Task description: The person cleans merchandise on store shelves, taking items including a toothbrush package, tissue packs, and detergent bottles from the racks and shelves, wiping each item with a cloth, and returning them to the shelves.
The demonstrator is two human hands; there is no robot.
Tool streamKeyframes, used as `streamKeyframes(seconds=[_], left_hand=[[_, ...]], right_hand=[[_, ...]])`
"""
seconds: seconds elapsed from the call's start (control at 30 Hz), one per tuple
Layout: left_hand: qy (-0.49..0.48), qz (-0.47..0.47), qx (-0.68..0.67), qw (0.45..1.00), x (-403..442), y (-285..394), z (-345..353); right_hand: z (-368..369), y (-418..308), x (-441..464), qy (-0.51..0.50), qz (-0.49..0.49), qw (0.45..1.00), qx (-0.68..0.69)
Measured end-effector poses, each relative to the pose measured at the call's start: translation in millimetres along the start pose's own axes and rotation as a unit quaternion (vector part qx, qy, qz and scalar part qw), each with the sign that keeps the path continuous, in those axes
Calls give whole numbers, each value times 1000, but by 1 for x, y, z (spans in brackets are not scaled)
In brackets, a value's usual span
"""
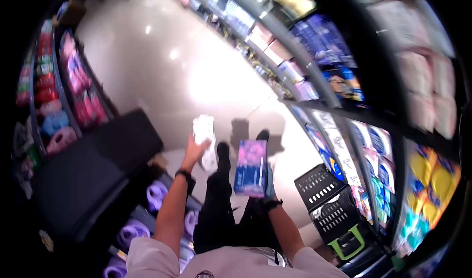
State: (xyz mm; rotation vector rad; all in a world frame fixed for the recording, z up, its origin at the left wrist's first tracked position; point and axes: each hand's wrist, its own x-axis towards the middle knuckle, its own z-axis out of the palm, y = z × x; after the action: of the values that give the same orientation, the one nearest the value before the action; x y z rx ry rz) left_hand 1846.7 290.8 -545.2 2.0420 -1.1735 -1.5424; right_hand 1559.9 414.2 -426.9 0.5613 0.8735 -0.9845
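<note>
My left hand [195,151] is closed on a white package [203,129], which is blurred and washed out by glare. Its lower part hangs below my fingers. To the right, a blue box with pink flowers [251,168] is upright in front of my legs. My right hand [270,181] grips this box along its right edge, the fingers mostly behind it. The two items are apart, both above the floor.
Shelves of packages [322,39] run along the right, and shelves of bottles [46,93] stand at the left. A dark bench-like block [93,170] is at left. Black crates [329,211] with a green handle [350,243] stand at lower right. Purple bottles [132,231] are lower left.
</note>
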Motion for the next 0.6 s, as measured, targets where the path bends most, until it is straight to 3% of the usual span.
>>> streamKeyframes(seconds=[0.03, 0.07, 0.1, 0.13, 0.17, 0.2, 0.27, 0.37, 0.47, 0.53, 0.6], left_hand=[[14, 77, 28, 997, -33, 30, -12], [14, 58, 74, 995, -64, 66, -27], [-8, 129, 22, 991, -77, 64, -35], [-7, 188, 53, 981, -104, 91, -42], [-28, 184, 26, 982, -127, 115, -50], [-23, 256, 74, 964, -170, 158, -55], [-89, 260, 1, 961, -229, 212, -49], [-87, 366, 11, 926, -285, 281, -45], [-161, 454, -102, 871, -369, 383, -19], [-101, 632, -14, 769, -424, 436, -3], [-18, 776, 88, 624, -476, 486, 17]], right_hand=[[4, -4, -31, 4, -38, 999, -23], [-16, -5, -56, -68, -72, 995, 24], [-64, 1, -65, -60, -124, 990, 38], [-77, 5, -87, -54, -159, 985, 33], [-72, 1, -113, -57, -186, 981, 14], [-70, -5, -136, -63, -205, 977, -6], [-75, -9, -173, -64, -240, 968, -34], [-80, -11, -221, -83, -309, 945, -69], [-100, -19, -251, -101, -376, 915, -107], [-113, -19, -275, -112, -412, 896, -124], [-131, -21, -300, -112, -451, 874, -142]])
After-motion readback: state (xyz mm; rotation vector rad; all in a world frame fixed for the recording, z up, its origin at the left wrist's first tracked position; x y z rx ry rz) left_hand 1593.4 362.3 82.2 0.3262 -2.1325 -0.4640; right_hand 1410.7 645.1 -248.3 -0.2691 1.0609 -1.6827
